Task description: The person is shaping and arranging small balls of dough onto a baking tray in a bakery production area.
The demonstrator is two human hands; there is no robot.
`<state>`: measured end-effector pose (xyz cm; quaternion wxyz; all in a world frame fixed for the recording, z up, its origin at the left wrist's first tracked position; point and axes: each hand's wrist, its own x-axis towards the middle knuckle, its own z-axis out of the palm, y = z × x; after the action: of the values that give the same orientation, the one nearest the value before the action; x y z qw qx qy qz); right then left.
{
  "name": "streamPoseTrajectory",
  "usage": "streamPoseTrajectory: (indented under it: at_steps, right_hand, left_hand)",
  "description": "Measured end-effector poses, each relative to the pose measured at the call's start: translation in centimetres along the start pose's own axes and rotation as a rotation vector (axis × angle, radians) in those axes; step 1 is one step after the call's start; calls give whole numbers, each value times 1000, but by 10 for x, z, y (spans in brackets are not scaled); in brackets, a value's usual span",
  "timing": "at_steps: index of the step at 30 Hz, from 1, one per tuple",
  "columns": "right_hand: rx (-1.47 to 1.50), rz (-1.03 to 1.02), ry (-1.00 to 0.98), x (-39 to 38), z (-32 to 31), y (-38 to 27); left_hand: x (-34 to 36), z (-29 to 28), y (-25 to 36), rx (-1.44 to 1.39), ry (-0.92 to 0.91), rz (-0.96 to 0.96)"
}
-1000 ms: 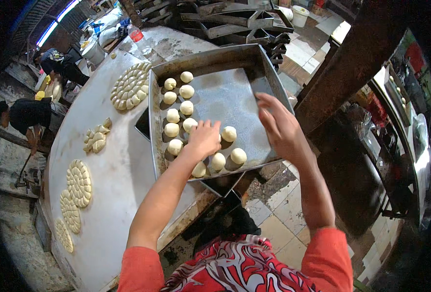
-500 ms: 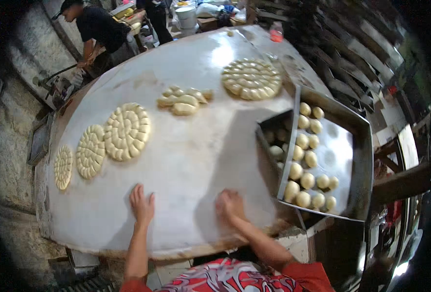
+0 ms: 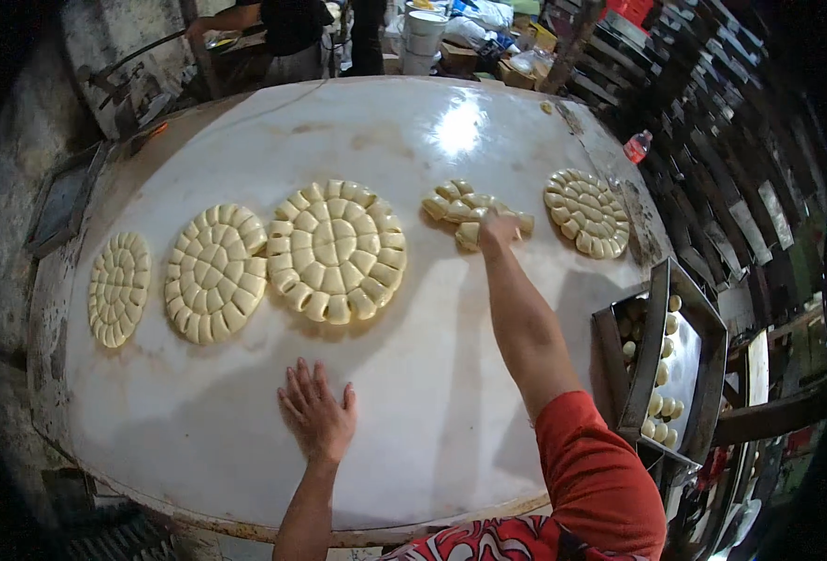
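My left hand (image 3: 320, 411) lies flat on the pale tabletop with its fingers spread, holding nothing. Stretched far forward, my right hand (image 3: 499, 230) closes over a piece in the small heap of dough pieces (image 3: 470, 201); its fingertips are partly hidden. Left of that heap lies a large dough round (image 3: 339, 238), scored into many small segments. Two more scored rounds, a middle one (image 3: 215, 273) and a far-left one (image 3: 119, 290), sit beside it. Beyond the heap to the right rests another scored round (image 3: 586, 213).
Metal trays (image 3: 684, 365) holding several dough balls (image 3: 661, 374) stand at the table's right edge. A bottle with red liquid (image 3: 638, 146) is at the far right. Behind the table (image 3: 413, 421) are white buckets (image 3: 425, 33) and a person in dark clothes (image 3: 292, 28).
My right hand has gone from the near tabletop forward to the heap of dough pieces. My left hand now lies flat with fingers spread. The view has shifted to the right.
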<state>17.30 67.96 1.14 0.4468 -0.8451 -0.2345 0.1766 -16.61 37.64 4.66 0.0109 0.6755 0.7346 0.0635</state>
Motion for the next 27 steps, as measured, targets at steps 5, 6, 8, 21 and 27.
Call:
streamPoseTrajectory:
  at_steps: [5,6,8,21,27]
  right_hand:
    - [499,-285,-362,-48,-77,75]
    - [434,-219,-325,-72,-97,92]
    - [259,-55,-311,-119,-142,117]
    - [894,409,-585,-325,-335,217]
    - [659,271,-706,-343,-411,233]
  left_hand:
    - [-5,-5,4,-9,35,15]
    - [-7,-8,3,-26,37,9]
    - [-9,-4,3,-29,82,-7]
    - [-210,15,183,-865,-116,-215]
    - [-160,10,237,-1586,-797,-464]
